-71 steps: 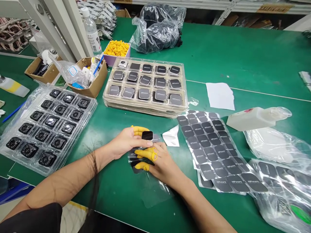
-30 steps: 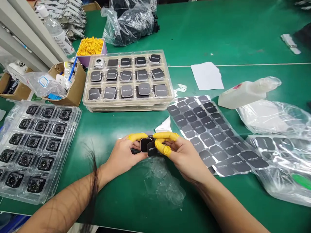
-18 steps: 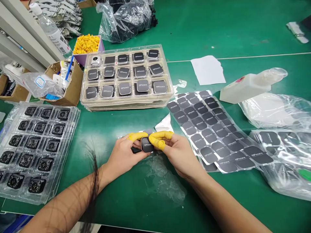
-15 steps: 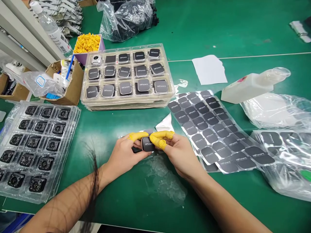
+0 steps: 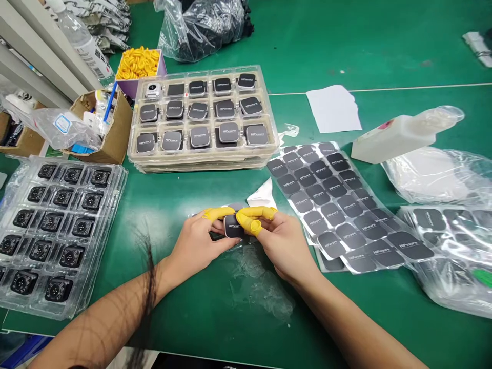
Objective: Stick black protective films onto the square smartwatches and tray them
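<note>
Okay, left hand [image 5: 195, 245] and right hand [image 5: 283, 242] are pinching a labelled watch case [image 5: 231, 227] from opposite sides just below frame centre, presumably keeping it steady.

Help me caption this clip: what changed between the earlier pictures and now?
The right hand rose from below the left hand to beside the square device, bringing a printed black label that now lies over its screen. The left hand kept hold; tray stack, label sheets and bottle stayed.
</note>
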